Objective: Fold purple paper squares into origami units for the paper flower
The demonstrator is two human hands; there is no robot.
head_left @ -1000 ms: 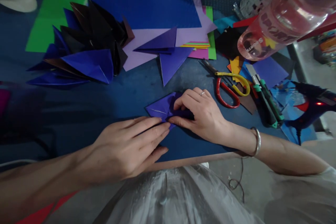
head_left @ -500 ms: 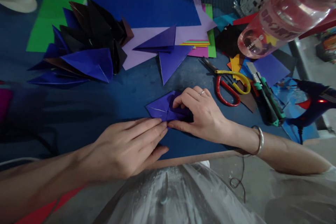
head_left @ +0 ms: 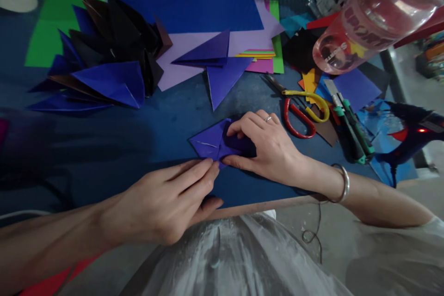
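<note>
A folded purple paper (head_left: 211, 142) lies near the front edge of the blue table (head_left: 145, 125). The right hand (head_left: 274, 148) pinches its fold between thumb and curled fingers. The left hand (head_left: 166, 199), fingers straight and together, presses its near corner. A pink bottle (head_left: 367, 23) reads "SPORT"; its smaller print is illegible.

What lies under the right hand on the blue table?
A purple folded paper lies under the right hand; its pointed left part shows. Its right part is covered, so the folds there cannot be seen. The left hand touches its near corner with fingertips.
</note>
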